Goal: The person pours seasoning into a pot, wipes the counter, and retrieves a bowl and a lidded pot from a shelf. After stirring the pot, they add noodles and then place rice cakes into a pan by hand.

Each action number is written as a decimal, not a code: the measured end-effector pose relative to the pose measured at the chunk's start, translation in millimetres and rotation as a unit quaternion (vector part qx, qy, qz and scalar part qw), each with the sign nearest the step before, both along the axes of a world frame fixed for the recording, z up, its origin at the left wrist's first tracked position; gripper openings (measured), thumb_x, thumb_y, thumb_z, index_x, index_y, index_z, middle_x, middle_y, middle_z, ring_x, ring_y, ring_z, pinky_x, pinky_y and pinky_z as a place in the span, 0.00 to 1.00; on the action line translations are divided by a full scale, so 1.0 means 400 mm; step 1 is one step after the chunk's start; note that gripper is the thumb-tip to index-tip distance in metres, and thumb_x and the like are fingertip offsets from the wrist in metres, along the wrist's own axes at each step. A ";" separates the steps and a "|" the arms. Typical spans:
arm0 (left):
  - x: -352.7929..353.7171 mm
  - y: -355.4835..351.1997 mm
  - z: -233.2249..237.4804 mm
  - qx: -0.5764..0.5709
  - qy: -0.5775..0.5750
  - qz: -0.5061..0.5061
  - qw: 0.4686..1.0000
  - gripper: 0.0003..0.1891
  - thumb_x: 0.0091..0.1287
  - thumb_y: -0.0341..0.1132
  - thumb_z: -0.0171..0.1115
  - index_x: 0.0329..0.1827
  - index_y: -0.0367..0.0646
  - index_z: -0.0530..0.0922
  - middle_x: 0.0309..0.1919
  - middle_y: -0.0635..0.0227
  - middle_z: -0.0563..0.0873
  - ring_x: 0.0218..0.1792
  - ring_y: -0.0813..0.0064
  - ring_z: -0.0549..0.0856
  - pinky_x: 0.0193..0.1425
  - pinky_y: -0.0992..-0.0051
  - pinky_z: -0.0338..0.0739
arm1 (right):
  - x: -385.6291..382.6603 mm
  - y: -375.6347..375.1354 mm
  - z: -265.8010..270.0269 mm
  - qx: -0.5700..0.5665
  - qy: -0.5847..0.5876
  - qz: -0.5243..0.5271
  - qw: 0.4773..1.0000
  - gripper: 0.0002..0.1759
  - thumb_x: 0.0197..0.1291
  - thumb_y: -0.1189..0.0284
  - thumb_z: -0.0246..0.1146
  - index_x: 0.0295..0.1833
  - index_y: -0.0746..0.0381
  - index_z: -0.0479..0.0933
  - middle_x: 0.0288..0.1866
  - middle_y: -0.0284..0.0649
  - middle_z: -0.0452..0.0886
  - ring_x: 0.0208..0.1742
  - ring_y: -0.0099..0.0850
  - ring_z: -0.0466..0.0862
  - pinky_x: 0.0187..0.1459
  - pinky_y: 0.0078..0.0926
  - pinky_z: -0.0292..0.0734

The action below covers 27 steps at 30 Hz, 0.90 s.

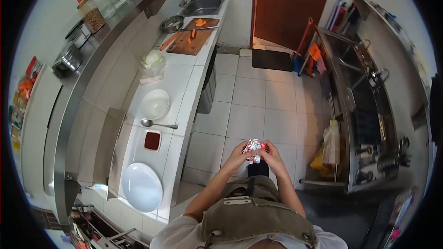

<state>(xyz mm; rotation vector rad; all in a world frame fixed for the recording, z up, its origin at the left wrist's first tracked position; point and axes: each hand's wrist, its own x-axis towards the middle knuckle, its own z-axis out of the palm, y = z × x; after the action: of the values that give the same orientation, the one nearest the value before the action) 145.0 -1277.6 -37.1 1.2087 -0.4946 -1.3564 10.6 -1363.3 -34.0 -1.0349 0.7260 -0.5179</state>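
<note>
1. While the left hand (237, 156) grips the left side of a red-and-white packet (253, 147), the right hand (271, 153) grips its right side; both hands' fingers are clamped on it, above the tiled floor (247, 115).
2. From packet, between 8 and 9 o'clock: white plate (142, 187).
3. At 9 o'clock: dish (152, 140), dark red contents.
4. At 10 o'clock: white bowl (155, 104).
5. At 11 o'clock: cutting board (188, 42).

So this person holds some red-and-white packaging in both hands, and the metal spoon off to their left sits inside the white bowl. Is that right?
Not quite: the metal spoon isn't inside the white bowl; the head view shows it lying on the counter beside that bowl. The left hand and right hand do hold the red-and-white packaging.
</note>
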 end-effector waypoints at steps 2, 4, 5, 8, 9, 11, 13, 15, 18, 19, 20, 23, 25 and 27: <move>0.060 -0.099 -0.018 -0.009 -0.076 -0.020 0.997 0.16 0.59 0.34 0.66 0.46 0.39 0.73 0.37 0.71 0.78 0.39 0.82 0.78 0.42 0.80 0.72 | 0.059 -0.129 -0.024 -0.036 0.036 0.079 0.996 0.13 0.56 0.73 0.64 0.44 0.64 0.70 0.35 0.34 0.75 0.36 0.19 0.75 0.35 0.16 0.72; 0.131 -0.231 -0.016 -0.014 -0.076 0.001 0.997 0.18 0.57 0.34 0.67 0.48 0.39 0.72 0.38 0.70 0.79 0.39 0.82 0.78 0.42 0.80 0.73 | 0.124 -0.253 -0.029 -0.022 0.053 0.118 0.991 0.14 0.55 0.71 0.66 0.43 0.63 0.71 0.35 0.31 0.76 0.35 0.18 0.75 0.35 0.14 0.72; 0.166 -0.276 -0.015 -0.003 -0.079 -0.002 0.997 0.20 0.56 0.35 0.67 0.49 0.38 0.72 0.39 0.69 0.79 0.40 0.81 0.78 0.42 0.79 0.73 | 0.163 -0.328 -0.019 -0.009 0.054 0.151 0.987 0.14 0.55 0.70 0.66 0.44 0.62 0.71 0.36 0.32 0.76 0.37 0.19 0.77 0.37 0.17 0.74; 0.252 -0.382 -0.011 -0.021 -0.066 0.042 0.997 0.23 0.55 0.36 0.69 0.50 0.36 0.71 0.39 0.67 0.79 0.40 0.80 0.78 0.41 0.78 0.74 | 0.274 -0.497 -0.012 0.002 0.086 0.224 0.971 0.14 0.57 0.70 0.65 0.46 0.61 0.71 0.36 0.32 0.77 0.39 0.20 0.78 0.40 0.20 0.77; 0.289 -0.420 -0.037 -0.006 -0.095 0.031 0.995 0.24 0.54 0.37 0.70 0.50 0.36 0.71 0.39 0.67 0.79 0.40 0.80 0.78 0.42 0.78 0.74 | 0.306 -0.544 -0.011 -0.005 0.122 0.244 0.962 0.14 0.58 0.70 0.64 0.47 0.62 0.71 0.37 0.33 0.77 0.38 0.20 0.78 0.40 0.21 0.78; 0.353 -0.472 -0.025 0.024 -0.087 0.027 0.996 0.26 0.52 0.38 0.72 0.49 0.36 0.71 0.39 0.67 0.79 0.40 0.80 0.78 0.44 0.79 0.74 | 0.395 -0.633 -0.022 -0.006 0.113 0.298 0.948 0.14 0.58 0.71 0.64 0.47 0.63 0.71 0.37 0.33 0.78 0.39 0.20 0.79 0.39 0.20 0.78; 0.415 -0.516 -0.050 0.021 -0.102 0.064 0.993 0.26 0.52 0.38 0.72 0.49 0.35 0.71 0.39 0.67 0.78 0.40 0.80 0.78 0.44 0.79 0.74 | 0.492 -0.709 -0.042 -0.001 0.084 0.339 0.937 0.15 0.58 0.71 0.64 0.48 0.64 0.72 0.38 0.34 0.79 0.38 0.20 0.80 0.39 0.19 0.79; 0.484 -0.564 -0.066 0.010 -0.121 0.110 0.987 0.25 0.54 0.38 0.70 0.50 0.36 0.70 0.38 0.68 0.78 0.42 0.81 0.78 0.44 0.79 0.74 | 0.598 -0.766 -0.063 -0.049 0.104 0.365 0.924 0.15 0.57 0.71 0.64 0.48 0.65 0.72 0.38 0.35 0.79 0.37 0.21 0.80 0.39 0.19 0.79; 0.584 -0.639 -0.160 0.017 0.067 0.190 0.979 0.21 0.58 0.35 0.66 0.52 0.38 0.70 0.38 0.69 0.78 0.43 0.81 0.78 0.44 0.79 0.74 | 0.747 -0.861 -0.177 -0.104 0.114 0.386 0.909 0.15 0.56 0.71 0.65 0.46 0.67 0.72 0.37 0.38 0.80 0.36 0.23 0.81 0.38 0.21 0.79; 0.614 -0.662 -0.182 -0.006 0.097 0.221 0.971 0.17 0.59 0.31 0.61 0.51 0.40 0.71 0.38 0.69 0.78 0.40 0.80 0.78 0.42 0.81 0.74 | 0.786 -0.888 -0.224 -0.107 0.122 0.400 0.902 0.16 0.57 0.71 0.65 0.47 0.67 0.72 0.38 0.38 0.80 0.38 0.24 0.81 0.38 0.20 0.79; 0.660 -0.689 -0.264 -0.004 0.155 0.235 0.959 0.15 0.58 0.28 0.59 0.49 0.41 0.71 0.35 0.71 0.77 0.34 0.82 0.77 0.40 0.82 0.74 | 0.853 -0.919 -0.265 -0.120 0.124 0.416 0.893 0.17 0.58 0.70 0.64 0.49 0.67 0.71 0.38 0.38 0.79 0.39 0.24 0.80 0.39 0.20 0.79; 0.766 -0.760 -0.471 -0.049 0.241 0.280 0.928 0.11 0.58 0.33 0.60 0.44 0.43 0.74 0.31 0.73 0.78 0.33 0.81 0.77 0.39 0.79 0.74 | 0.964 -0.961 -0.357 -0.041 0.178 0.380 0.907 0.23 0.57 0.63 0.66 0.52 0.65 0.69 0.42 0.40 0.78 0.40 0.29 0.80 0.41 0.26 0.80; 0.866 -0.811 -0.543 -0.019 0.297 0.436 0.849 0.06 0.59 0.35 0.60 0.36 0.45 0.77 0.27 0.74 0.78 0.31 0.83 0.78 0.38 0.80 0.74 | 1.047 -1.008 -0.369 -0.004 0.178 0.357 0.917 0.25 0.56 0.60 0.66 0.53 0.64 0.68 0.43 0.41 0.78 0.41 0.30 0.80 0.41 0.28 0.80; 0.959 -0.849 -0.881 0.001 0.318 0.529 0.787 0.10 0.61 0.38 0.57 0.37 0.40 0.77 0.30 0.66 0.80 0.30 0.76 0.78 0.40 0.74 0.76 | 1.077 -1.066 -0.367 -0.078 0.233 0.346 0.906 0.25 0.57 0.58 0.65 0.54 0.61 0.67 0.44 0.42 0.76 0.41 0.31 0.79 0.40 0.28 0.79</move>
<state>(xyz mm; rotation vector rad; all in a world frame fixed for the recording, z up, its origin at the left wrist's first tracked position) 528.6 -1617.4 -389.4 0.7103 0.6242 -0.6592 441.4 -1789.7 -180.7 -1.4993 0.6767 0.3085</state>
